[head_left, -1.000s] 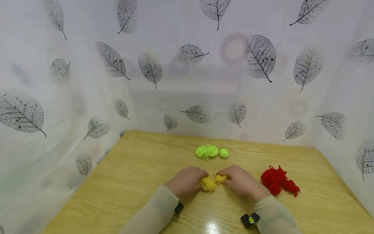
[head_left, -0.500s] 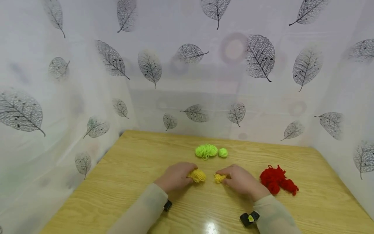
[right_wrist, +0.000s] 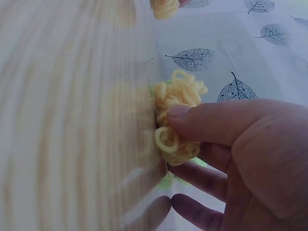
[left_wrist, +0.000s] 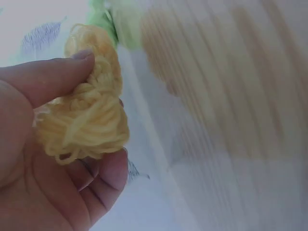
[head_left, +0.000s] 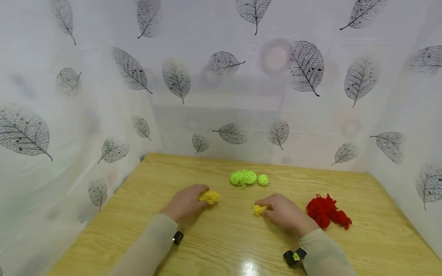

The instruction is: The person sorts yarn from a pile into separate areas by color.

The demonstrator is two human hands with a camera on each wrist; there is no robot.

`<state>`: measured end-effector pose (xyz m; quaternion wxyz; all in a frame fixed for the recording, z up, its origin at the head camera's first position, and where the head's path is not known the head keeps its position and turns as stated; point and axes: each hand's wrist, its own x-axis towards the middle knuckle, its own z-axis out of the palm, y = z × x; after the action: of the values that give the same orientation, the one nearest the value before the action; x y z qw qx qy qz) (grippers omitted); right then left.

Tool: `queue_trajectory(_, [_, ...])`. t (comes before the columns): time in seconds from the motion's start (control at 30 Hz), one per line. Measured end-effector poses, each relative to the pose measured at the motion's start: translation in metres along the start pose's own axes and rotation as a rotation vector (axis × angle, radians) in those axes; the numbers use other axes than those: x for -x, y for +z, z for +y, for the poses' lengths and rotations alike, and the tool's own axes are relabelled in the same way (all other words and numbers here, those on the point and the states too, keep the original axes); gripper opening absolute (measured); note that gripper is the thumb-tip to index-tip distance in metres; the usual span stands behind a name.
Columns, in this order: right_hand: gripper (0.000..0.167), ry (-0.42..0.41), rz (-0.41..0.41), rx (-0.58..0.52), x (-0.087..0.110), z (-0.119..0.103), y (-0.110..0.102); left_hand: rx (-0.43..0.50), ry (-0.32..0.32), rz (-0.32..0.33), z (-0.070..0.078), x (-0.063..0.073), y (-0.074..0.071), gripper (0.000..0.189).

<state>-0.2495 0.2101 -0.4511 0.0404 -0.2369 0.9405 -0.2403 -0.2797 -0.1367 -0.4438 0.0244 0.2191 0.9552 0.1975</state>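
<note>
My left hand (head_left: 184, 202) grips a skein of yellow yarn (head_left: 210, 197) left of the table's middle. The left wrist view shows the thumb over that yellow skein (left_wrist: 89, 120) and fingers behind it. Farther right, my right hand (head_left: 284, 212) pinches a smaller clump of yellow yarn (head_left: 259, 209). In the right wrist view the thumb presses this looped yellow clump (right_wrist: 185, 91), which sits at the table surface. A wide gap of tabletop separates the two yellow pieces.
A lime-green skein (head_left: 243, 178) and a small green ball (head_left: 263, 179) lie toward the back of the wooden table (head_left: 179, 168). Red yarn (head_left: 322, 210) is heaped right of my right hand. Leaf-printed sheeting (head_left: 252, 88) hangs behind and along both sides.
My left hand has carried its yellow skein left and slightly away from me, parting it from the smaller clump. The right hand has stayed nearly still, holding its clump.
</note>
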Motion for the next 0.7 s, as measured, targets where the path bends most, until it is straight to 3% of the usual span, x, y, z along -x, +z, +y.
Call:
queue_trajectory(0.37, [0.038,-0.005,0.002,0.013,-0.001,0.0,0.0,0.04,-0.124,0.021,-0.035,0.015,-0.019,0.057])
queue_trajectory(0.7, [0.038,-0.005,0.001,0.019,-0.001,0.0,0.001,0.075,-0.185,0.017,-0.048,0.021,-0.026,0.055])
